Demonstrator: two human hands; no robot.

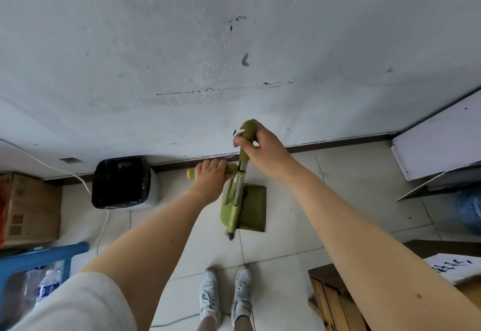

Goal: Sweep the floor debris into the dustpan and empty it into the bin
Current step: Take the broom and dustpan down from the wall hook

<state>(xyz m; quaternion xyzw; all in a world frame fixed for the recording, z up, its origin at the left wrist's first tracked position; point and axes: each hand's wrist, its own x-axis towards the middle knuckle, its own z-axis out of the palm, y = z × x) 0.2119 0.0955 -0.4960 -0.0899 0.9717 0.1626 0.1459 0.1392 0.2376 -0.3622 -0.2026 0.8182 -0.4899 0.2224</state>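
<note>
Your left hand [208, 174] grips the yellow-tipped handle [191, 173] and your right hand [260, 143] grips the other green handle's top, with the green dustpan [253, 208] resting on the floor [286, 226] beside the broom bristles [230, 235]. I can make out no debris in the pan, so emptying it into the black-lined bin [122, 182] nearby probably lies ahead. The dark characters on the white sheet [450, 265] and the bottle [48, 286] label are too blurred to read.

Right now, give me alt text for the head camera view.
A person grips two green handles, left hand on the yellow-tipped one, right hand on the upright one, above a green dustpan resting on the tiled floor by the wall. Broom bristles show at its near edge; a black-lined bin stands to its left.
</note>
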